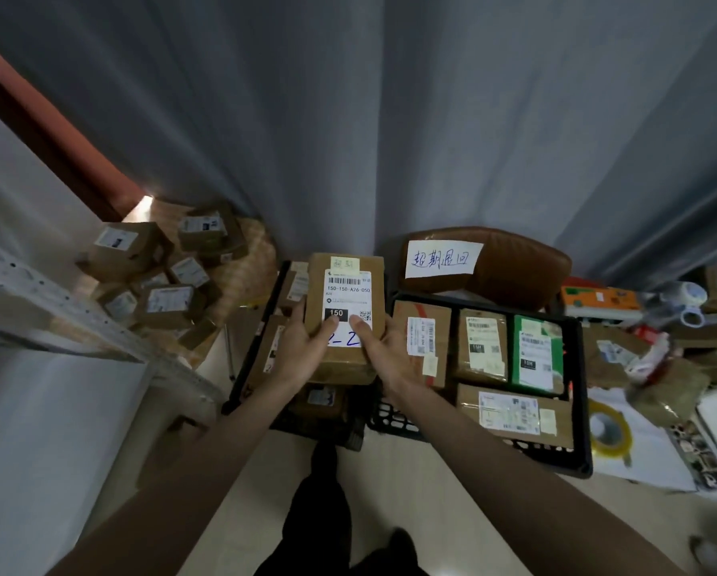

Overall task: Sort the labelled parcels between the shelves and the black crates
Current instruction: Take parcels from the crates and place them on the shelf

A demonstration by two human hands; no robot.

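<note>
A brown cardboard parcel [345,293] with a white shipping label and a small yellow note is held up in front of me, above the gap between two black crates. My left hand [305,347] grips its lower left side, thumb on the label. My right hand [384,351] grips its lower right side, thumb also on the label. The right black crate [579,459] holds several labelled parcels, one of them green [537,355]. The left black crate [246,367] holds more brown parcels, mostly hidden by the held parcel and my arms.
A heap of brown parcels [161,280] lies on the floor at the back left. A white metal shelf [70,322] runs along the left. A brown chair [515,264] bears a handwritten paper sign [442,259]. Tape rolls [610,434] and clutter lie at the right. A grey curtain hangs behind.
</note>
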